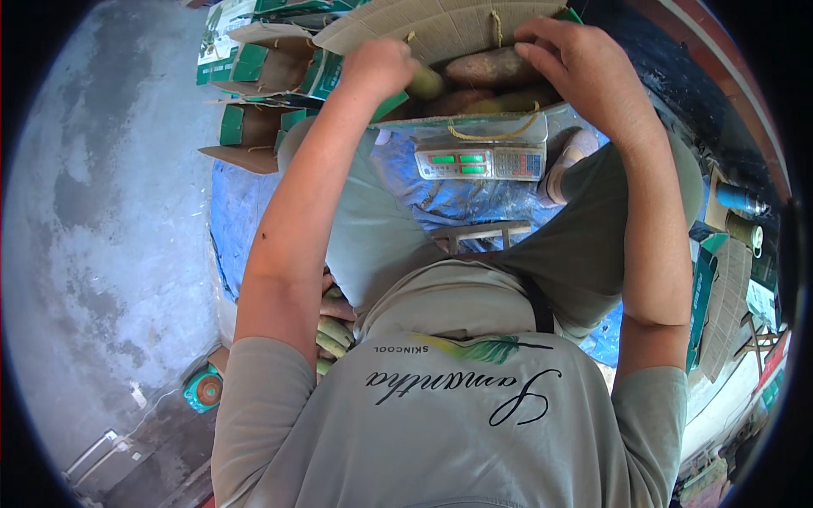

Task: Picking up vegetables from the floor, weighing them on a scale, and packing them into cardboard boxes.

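Observation:
In front of me a cardboard box [498, 127] stands with its top open and its brown far flap [449, 27] raised. Long, thick produce [491, 68] with green and reddish-brown skin lies inside; its exact kind is unclear. Yellow cord handles [495, 133] hang on the flap and the near wall. My left hand [378, 68] is closed at the box's left end, beside a green piece; its fingertips are hidden. Over the right end my right hand [580, 72] has bent fingers, with thumb and forefinger apart near the raised flap. Under the box's near side sits a digital scale [480, 162] with lit green displays.
Open green-and-brown cartons [271, 63] stand at the left. More produce [334, 330] lies beside my left leg. A blue sheet [241, 220] covers the floor. At the right are a blue bottle [741, 199], a can [745, 235] and another carton [724, 305].

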Action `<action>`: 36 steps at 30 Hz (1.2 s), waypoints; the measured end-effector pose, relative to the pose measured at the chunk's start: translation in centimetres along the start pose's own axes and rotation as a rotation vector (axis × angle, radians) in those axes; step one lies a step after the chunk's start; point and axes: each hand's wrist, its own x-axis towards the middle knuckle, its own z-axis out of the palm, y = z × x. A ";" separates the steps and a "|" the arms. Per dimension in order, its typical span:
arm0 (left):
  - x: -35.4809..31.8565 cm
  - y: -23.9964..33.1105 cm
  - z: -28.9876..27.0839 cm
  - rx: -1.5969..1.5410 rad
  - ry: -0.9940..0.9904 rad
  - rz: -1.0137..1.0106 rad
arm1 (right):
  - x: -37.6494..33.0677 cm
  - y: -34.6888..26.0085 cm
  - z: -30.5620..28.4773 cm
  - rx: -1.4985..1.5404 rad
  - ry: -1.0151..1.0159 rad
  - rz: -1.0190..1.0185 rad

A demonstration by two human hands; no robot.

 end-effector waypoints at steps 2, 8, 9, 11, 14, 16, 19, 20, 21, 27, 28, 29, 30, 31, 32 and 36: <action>0.1 0.0 -0.1 -0.101 -0.091 0.098 | 0.0 0.4 0.3 -0.006 0.005 -0.004; -2.9 -0.7 -3.7 -0.497 0.268 0.091 | -0.1 0.7 0.8 -0.029 -0.012 0.019; -3.4 -1.7 -4.3 -0.521 0.360 0.106 | -0.2 0.8 0.8 -0.038 -0.012 0.024; -5.1 -3.2 -6.0 -0.598 0.506 0.034 | -0.3 0.9 0.8 -0.042 -0.004 0.026; -8.1 -7.4 -6.5 -0.586 0.651 -0.049 | -0.1 0.6 0.6 -0.040 0.005 0.042; -10.6 -10.3 -5.7 -0.565 0.669 -0.186 | 0.0 0.4 0.7 -0.038 0.009 0.053; -15.1 -14.9 -2.2 -0.391 0.618 -0.354 | 0.1 0.3 1.0 -0.026 0.023 0.042; -16.5 -15.3 -1.1 -0.363 0.580 -0.381 | 0.1 0.2 1.0 -0.020 0.023 0.049; -18.2 -15.6 0.1 -0.332 0.542 -0.410 | 0.2 0.2 1.1 -0.012 0.022 0.053; -28.2 -19.5 12.6 -0.314 -0.057 -0.706 | 0.1 0.5 1.3 -0.076 -0.016 0.108; -29.8 -20.3 15.5 -0.251 -0.191 -0.743 | 0.1 0.6 1.4 -0.083 -0.019 0.104; -32.1 -21.6 19.3 -0.185 -0.325 -0.783 | 0.2 0.6 1.6 -0.103 -0.023 0.100; -37.1 -24.0 24.6 -0.181 -0.319 -0.812 | 0.7 0.3 2.0 -0.102 -0.027 0.082; -42.6 -27.5 28.2 -0.204 -0.289 -0.553 | 1.2 0.1 2.7 -0.063 -0.029 0.053; -44.0 -26.3 30.0 -0.053 -0.356 -0.362 | 1.0 0.5 3.0 -0.078 -0.036 0.065; -47.3 -19.2 29.7 -0.655 -0.477 -1.008 | 0.7 0.7 3.1 -0.119 -0.065 0.103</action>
